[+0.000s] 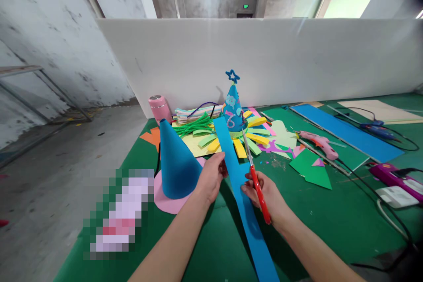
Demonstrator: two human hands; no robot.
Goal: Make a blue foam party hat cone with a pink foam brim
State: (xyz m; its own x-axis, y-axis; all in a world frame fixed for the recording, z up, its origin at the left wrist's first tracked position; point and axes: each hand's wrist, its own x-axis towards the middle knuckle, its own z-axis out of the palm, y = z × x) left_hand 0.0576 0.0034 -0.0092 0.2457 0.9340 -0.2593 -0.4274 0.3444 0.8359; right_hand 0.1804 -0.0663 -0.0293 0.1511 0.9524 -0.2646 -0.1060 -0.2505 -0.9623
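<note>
A long blue paper strip (247, 220) runs from the middle of the table down to the lower edge of the view. My left hand (211, 178) is closed on its left edge, near the upper part. In my right hand (272, 198) are red-handled scissors (259, 194), blades pointing up and away; the fingertips also touch the strip's right edge. A notch shows in the strip beside the blades. Left of my left hand stands a plain blue paper cone (178, 167) on a round pink base (165, 202). Behind the strip is a decorated blue cone hat (233, 103) with a star on top.
Yellow and green paper strips (254, 136) fan out around the decorated hat. Green pipe cleaners (194, 125) and a pink cylinder (159, 108) lie at the back left. Right: a pink glue gun (319, 143), purple tool (395, 180), cables and a blue sheet (346, 132). A white partition (264, 61) closes the back.
</note>
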